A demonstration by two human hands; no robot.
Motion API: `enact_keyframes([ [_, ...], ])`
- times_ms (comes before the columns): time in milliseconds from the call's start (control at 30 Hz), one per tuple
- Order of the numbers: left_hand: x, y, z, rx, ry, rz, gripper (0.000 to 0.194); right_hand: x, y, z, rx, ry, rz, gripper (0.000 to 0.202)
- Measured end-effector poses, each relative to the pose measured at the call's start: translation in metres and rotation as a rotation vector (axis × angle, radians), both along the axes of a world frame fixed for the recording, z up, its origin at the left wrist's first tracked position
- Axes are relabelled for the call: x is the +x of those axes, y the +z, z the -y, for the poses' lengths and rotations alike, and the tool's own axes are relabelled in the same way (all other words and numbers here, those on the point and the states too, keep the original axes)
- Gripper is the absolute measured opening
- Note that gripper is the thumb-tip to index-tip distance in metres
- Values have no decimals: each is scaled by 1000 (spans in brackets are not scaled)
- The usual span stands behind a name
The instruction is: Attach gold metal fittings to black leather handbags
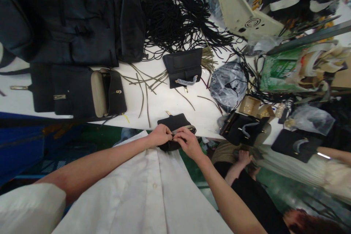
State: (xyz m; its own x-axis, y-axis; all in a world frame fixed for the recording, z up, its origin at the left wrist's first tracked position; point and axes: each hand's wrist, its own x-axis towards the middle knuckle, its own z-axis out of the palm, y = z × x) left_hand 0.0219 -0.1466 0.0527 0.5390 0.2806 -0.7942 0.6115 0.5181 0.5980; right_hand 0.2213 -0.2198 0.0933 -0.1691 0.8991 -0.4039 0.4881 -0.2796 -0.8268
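At the front edge of the white table (164, 103), directly before the person's shirt (153, 186), the small black bag (175, 121) sits between the 2 hands, its upper part over the tabletop and its lower part against the shirt front. The left hand (159, 135) pinches the edge of the bag between thumb and fingers; the right hand (188, 143) pinches just beside it, the 2 sets of fingertips almost meeting. Whether a separate small piece is caught between them is too fine to tell. A gold-coloured tab (168, 113) points away from the person.

The step in hand looks like close fingertip work on that edge, perhaps around a small strap or fitting. From this pose, a next move would call for 1 hand to steady the bag while the other works the small part, with light pressure so that the edge does not slip or crease.

Farther in, another black bag (183, 62) lies on the table with its handle (187, 80) in clear wrap, near loose thin strips (148, 82) and a heap of black cords (170, 12). To the right, a co-worker's hand (245, 157) shows well apart.
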Motion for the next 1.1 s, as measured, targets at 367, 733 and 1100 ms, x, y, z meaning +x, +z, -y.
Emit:
enact_keyframes([
  [367, 0, -3, 0, 25, -43, 19, 31, -3, 0, 1, -12, -25, -1, 14],
  [733, -4, -4, 0, 38, -54, 116, 35, -12, 6, 12, 6, -93, 109, 9],
  [1100, -18, -12, -9, -36, -119, 264, 32, -16, 17, 3, -13, 59, 185, 15],
])
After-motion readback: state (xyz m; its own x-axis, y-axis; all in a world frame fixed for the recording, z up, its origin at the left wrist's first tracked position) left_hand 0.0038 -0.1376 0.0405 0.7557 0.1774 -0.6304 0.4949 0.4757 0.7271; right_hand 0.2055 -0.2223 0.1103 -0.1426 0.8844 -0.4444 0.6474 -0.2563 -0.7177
